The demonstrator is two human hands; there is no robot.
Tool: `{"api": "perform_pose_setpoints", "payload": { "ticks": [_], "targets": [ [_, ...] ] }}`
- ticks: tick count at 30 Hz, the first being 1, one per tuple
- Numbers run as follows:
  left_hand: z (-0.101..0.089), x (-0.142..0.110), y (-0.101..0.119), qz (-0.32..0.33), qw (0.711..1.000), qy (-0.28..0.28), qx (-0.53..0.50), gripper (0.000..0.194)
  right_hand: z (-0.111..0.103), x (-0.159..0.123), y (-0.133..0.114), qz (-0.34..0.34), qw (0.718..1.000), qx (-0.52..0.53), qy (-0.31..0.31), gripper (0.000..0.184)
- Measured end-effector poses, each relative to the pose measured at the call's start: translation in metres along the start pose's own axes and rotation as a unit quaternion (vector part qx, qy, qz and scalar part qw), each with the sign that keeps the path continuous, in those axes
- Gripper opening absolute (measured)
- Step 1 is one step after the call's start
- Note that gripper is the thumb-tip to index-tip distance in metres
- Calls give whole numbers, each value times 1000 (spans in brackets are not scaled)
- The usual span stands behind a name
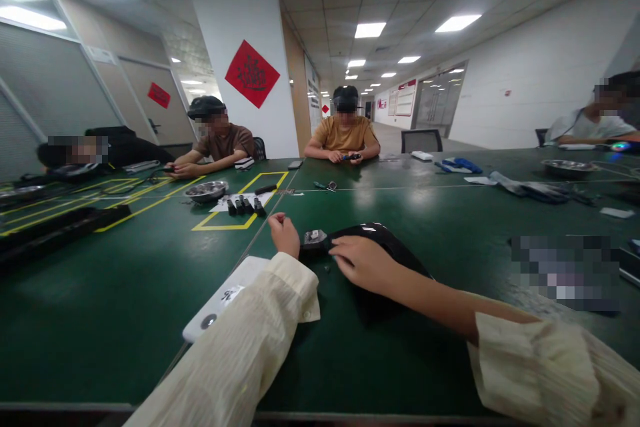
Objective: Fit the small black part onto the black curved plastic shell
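Near the middle of the green table, a glossy black curved piece [395, 247] lies with a narrow end pointing left. At that end sits a dark block with a clear, silvery top [315, 237]. My left hand [285, 235] is just left of the block, its fingers curled in; whatever is in them is hidden. From the right, my right hand [363, 263] reaches over the black piece. Its fingers are bent together at the narrow end, and their tips touch or nearly touch the block. A tiny dark bit [327, 269] lies just below on the table.
A white box-like device [227, 297] lies under my left forearm. Beyond are a metal bowl [206, 191], several black cylinders [245, 205] on white paper, and a small tool [327, 185]. Blue-grey gloves [530, 187] lie at right. Several people sit around the table [90, 307].
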State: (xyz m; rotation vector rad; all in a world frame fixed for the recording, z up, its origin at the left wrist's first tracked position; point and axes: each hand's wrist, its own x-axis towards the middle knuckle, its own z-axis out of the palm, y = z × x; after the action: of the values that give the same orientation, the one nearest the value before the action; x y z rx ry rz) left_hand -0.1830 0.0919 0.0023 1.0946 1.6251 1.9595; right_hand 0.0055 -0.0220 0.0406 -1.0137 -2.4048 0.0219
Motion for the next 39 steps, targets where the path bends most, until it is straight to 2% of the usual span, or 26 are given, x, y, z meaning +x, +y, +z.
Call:
{"api": "perform_pose_setpoints", "payload": {
  "ticks": [3, 6, 10, 12, 14, 17, 19, 22, 26, 29, 32, 36, 38, 39],
  "targets": [
    [1, -1, 1, -13, 1000, 1, -8, 12, -30, 2, 15, 68, 997, 5, 46, 30],
    [3, -1, 4, -51, 998, -7, -23, 9, -36, 13, 24, 81, 996, 25, 22, 39],
    [4, -1, 6, -107, 993, -27, -52, 8, -5, 37, 19, -21, 997, 9, -77, 57],
    [5, -1, 5, -115, 991, -25, -58, 8, 17, 50, 12, -43, 990, -23, -131, 63],
    [5, 0, 4, -115, 991, -20, -59, 9, 35, 61, 4, -31, 985, -55, -161, 52],
    [3, 2, 4, -108, 993, -4, -50, 9, 46, 75, -2, 23, 989, -64, -133, 32],
    [0, 4, 6, -100, 994, 18, -39, 9, 39, 81, 3, 57, 992, -48, -105, 27],
    [-2, 4, 10, -79, 996, 36, -11, 9, 11, 84, 22, 113, 991, -23, -74, 27],
    [1, -2, 12, -25, 1000, -14, -2, 5, -39, 63, 46, 205, 977, 34, -48, 38],
    [5, -9, 9, 23, 999, -50, -2, 7, -67, 36, 53, 302, 949, 85, -30, 44],
    [7, -17, 6, 50, 996, -72, 7, 8, -74, 15, 53, 299, 953, 19, -47, 36],
    [5, -25, 12, 85, 987, -114, 69, 8, -66, 5, 53, 257, 962, -87, -29, 31],
    [1, -29, 20, 137, 963, -174, 155, 8, -65, 3, 52, 239, 964, -101, -52, 32],
    [-1, -31, 24, 174, 938, -214, 209, 8, -65, 2, 51, 232, 965, -98, -73, 33]
  ]
}}
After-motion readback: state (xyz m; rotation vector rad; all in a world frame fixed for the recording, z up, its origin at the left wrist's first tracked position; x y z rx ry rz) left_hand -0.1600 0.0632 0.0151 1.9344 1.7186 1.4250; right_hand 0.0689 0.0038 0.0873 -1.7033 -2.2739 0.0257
